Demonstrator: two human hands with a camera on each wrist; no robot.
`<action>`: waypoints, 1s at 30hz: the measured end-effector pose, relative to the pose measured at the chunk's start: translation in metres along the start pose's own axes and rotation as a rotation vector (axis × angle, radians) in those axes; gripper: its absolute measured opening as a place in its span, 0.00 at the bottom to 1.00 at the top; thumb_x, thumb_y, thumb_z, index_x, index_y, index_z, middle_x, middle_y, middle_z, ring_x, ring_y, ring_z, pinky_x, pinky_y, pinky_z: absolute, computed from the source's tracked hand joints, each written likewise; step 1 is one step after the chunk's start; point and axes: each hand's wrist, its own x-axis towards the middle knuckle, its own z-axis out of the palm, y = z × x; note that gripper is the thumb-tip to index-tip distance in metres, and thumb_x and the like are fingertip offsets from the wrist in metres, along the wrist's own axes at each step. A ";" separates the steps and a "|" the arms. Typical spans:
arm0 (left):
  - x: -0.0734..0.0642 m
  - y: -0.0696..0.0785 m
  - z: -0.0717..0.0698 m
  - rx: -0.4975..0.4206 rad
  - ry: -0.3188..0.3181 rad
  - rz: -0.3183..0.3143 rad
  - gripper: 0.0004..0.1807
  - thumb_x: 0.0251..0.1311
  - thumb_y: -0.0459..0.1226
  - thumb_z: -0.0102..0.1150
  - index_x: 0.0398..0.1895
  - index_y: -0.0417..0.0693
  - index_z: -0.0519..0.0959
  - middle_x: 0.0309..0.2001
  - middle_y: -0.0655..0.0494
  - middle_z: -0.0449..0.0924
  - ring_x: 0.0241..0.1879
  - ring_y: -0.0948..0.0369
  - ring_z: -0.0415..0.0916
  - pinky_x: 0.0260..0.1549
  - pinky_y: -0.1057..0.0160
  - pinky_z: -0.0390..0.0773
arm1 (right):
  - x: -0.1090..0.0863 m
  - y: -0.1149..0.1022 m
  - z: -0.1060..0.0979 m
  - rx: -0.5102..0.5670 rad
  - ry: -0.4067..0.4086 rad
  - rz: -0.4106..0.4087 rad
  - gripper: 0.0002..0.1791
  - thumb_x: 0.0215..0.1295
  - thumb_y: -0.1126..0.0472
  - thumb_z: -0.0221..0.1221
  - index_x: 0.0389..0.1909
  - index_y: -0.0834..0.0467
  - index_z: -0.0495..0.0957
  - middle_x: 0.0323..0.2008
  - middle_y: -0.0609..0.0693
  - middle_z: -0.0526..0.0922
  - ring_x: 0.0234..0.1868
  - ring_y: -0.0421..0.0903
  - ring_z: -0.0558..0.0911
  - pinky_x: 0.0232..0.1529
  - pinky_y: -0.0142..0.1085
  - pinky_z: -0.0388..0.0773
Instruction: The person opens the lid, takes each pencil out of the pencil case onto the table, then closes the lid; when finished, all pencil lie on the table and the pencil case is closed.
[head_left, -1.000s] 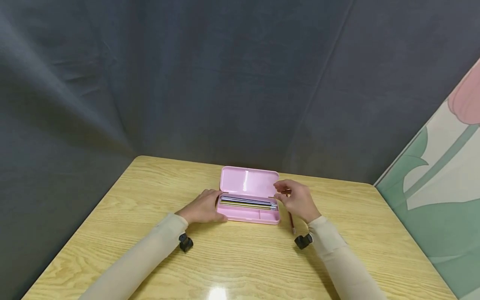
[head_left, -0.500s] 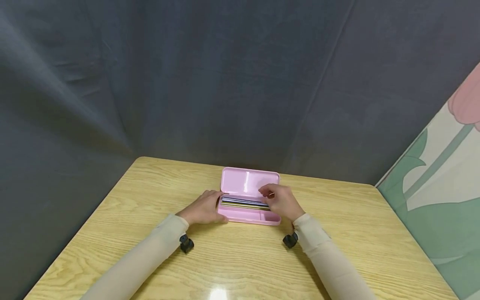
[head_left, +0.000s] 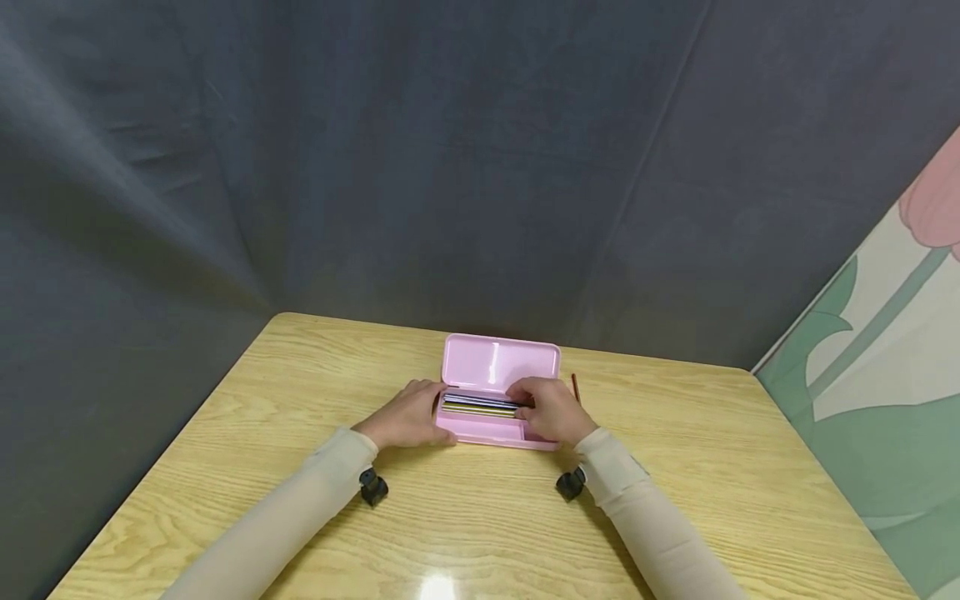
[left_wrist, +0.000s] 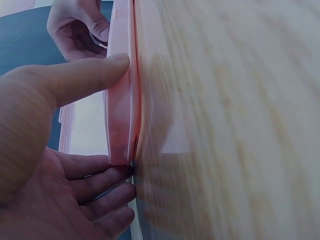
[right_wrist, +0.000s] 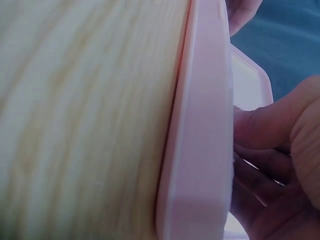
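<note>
On the counter (head_left: 465,508), near its far edge, 1 open pink case (head_left: 480,429) sits btwn 2 hands: L hand (head_left: 408,415) grips its L end, thumb on the front wall; R hand (head_left: 553,410) dips in over the pencils (head_left: 476,406), thumb & fingers narrowly apart, can't tell if pinching any. Pencils' R ends are hidden under it, exact no. hard to make out; 1 reddish pencil (head_left: 576,387) lies outside, R of case, partly blocked by same hand.
</note>
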 end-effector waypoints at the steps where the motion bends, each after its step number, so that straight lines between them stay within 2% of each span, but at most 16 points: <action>1: 0.000 0.000 0.000 0.003 0.001 0.002 0.51 0.47 0.52 0.78 0.74 0.43 0.66 0.68 0.47 0.73 0.69 0.50 0.66 0.71 0.48 0.67 | 0.000 0.000 0.000 -0.006 -0.002 -0.008 0.14 0.57 0.69 0.70 0.44 0.56 0.87 0.40 0.47 0.89 0.38 0.40 0.81 0.49 0.42 0.84; 13: 0.001 0.000 0.000 -0.013 0.008 0.024 0.48 0.47 0.51 0.78 0.71 0.44 0.69 0.65 0.48 0.76 0.66 0.50 0.68 0.69 0.47 0.68 | 0.003 -0.005 0.004 -0.173 -0.014 -0.107 0.15 0.57 0.72 0.66 0.44 0.57 0.89 0.41 0.49 0.91 0.42 0.43 0.86 0.52 0.43 0.85; 18: 0.001 -0.001 0.003 -0.023 0.006 0.037 0.46 0.46 0.49 0.79 0.69 0.45 0.71 0.63 0.50 0.77 0.65 0.50 0.69 0.68 0.47 0.69 | 0.002 -0.006 0.006 -0.235 -0.012 -0.152 0.14 0.56 0.73 0.66 0.41 0.56 0.89 0.38 0.47 0.90 0.38 0.41 0.84 0.49 0.40 0.85; 22: 0.002 -0.003 0.004 -0.008 0.007 0.024 0.47 0.47 0.50 0.78 0.70 0.45 0.70 0.64 0.49 0.77 0.65 0.51 0.68 0.69 0.48 0.68 | 0.001 -0.007 0.006 -0.217 -0.005 -0.173 0.14 0.55 0.75 0.66 0.39 0.56 0.88 0.35 0.47 0.87 0.35 0.40 0.82 0.47 0.39 0.85; 30: 0.002 -0.001 0.002 -0.017 0.007 0.022 0.47 0.47 0.50 0.78 0.71 0.45 0.70 0.65 0.49 0.76 0.67 0.51 0.67 0.69 0.48 0.67 | 0.003 -0.006 0.002 -0.180 -0.013 -0.151 0.13 0.54 0.74 0.65 0.35 0.54 0.85 0.31 0.44 0.83 0.32 0.39 0.77 0.42 0.37 0.83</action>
